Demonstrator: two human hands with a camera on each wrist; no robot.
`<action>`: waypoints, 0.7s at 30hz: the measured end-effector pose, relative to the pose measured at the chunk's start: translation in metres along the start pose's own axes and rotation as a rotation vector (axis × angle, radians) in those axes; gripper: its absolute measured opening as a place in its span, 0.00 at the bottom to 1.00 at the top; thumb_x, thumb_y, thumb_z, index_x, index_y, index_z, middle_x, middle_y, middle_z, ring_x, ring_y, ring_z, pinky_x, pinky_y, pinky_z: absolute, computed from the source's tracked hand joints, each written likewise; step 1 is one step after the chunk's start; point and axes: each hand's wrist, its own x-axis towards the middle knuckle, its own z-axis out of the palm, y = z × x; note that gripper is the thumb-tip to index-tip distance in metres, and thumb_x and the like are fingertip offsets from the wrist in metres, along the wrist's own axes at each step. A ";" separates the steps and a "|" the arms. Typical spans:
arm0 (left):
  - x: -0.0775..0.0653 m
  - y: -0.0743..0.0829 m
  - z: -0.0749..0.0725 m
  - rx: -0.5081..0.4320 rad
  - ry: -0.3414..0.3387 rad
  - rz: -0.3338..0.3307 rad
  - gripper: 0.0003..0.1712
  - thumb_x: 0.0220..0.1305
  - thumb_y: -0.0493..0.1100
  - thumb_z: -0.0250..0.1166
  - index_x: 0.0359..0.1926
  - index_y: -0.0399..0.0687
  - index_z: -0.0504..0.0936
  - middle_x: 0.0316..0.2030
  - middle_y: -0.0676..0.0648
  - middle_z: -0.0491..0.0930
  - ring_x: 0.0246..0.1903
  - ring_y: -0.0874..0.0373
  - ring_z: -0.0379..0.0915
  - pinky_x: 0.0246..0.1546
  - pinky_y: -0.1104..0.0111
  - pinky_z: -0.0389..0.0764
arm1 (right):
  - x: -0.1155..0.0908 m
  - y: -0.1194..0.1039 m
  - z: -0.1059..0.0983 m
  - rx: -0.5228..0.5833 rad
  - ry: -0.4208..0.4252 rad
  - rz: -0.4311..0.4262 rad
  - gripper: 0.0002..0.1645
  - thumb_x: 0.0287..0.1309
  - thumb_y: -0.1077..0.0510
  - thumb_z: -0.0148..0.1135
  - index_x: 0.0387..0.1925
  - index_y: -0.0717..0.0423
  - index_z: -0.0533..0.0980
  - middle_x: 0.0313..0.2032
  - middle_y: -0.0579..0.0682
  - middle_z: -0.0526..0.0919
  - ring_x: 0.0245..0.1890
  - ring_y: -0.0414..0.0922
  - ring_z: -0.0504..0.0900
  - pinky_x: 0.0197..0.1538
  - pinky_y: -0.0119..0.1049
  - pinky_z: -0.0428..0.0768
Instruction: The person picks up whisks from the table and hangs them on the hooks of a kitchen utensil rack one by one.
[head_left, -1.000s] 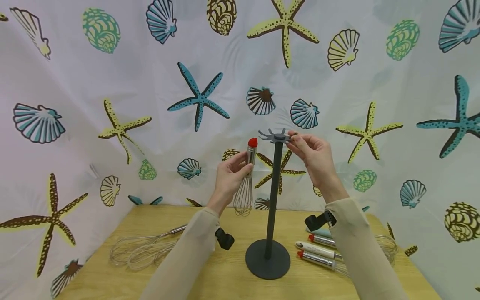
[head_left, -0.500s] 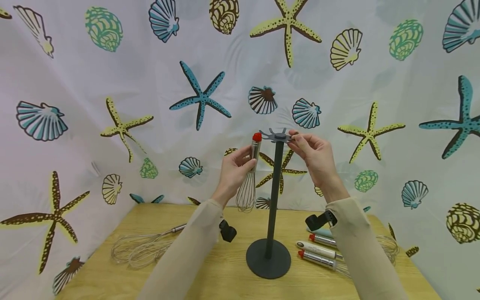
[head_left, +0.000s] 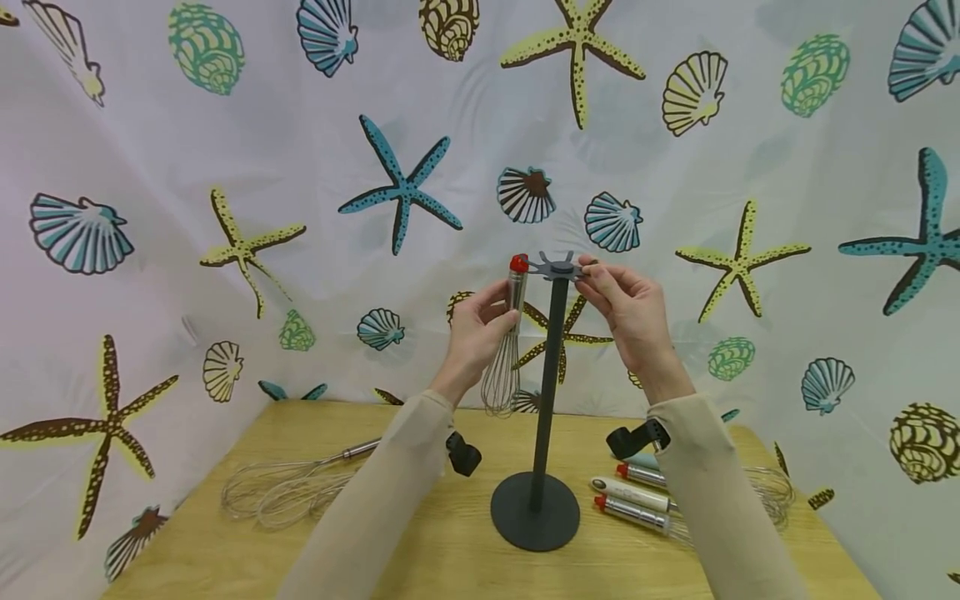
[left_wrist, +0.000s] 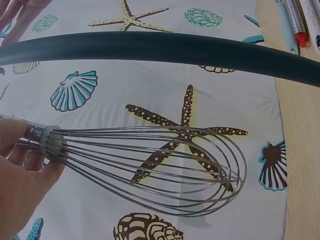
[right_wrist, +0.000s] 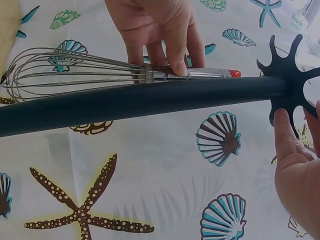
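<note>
A whisk [head_left: 502, 375] hangs handle-up in the air beside a dark stand [head_left: 550, 383].
The left hand [head_left: 480, 331] pinches its silvery handle [head_left: 517, 290], red tip [head_left: 519, 263] right by the hooked top [head_left: 561, 267]; the right hand [head_left: 630, 315] pinches that top's opposite edge. More whisks [head_left: 288, 493] lie on the wooden table [head_left: 450, 562], left and right of the round base [head_left: 534, 525].

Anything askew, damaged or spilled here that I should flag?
Nothing stands out. The dark stand rests with its base on the table, the held whisk looks undamaged, and no spill shows. The pole curves in the wrist views, likely lens distortion; it looks straight in the head view.
</note>
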 end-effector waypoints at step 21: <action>0.005 0.006 0.015 0.009 -0.011 0.061 0.27 0.66 0.31 0.62 0.65 0.50 0.75 0.60 0.47 0.78 0.55 0.52 0.78 0.53 0.58 0.81 | 0.000 0.000 -0.001 -0.034 -0.012 -0.014 0.28 0.61 0.56 0.65 0.54 0.76 0.75 0.54 0.57 0.81 0.48 0.41 0.86 0.56 0.35 0.78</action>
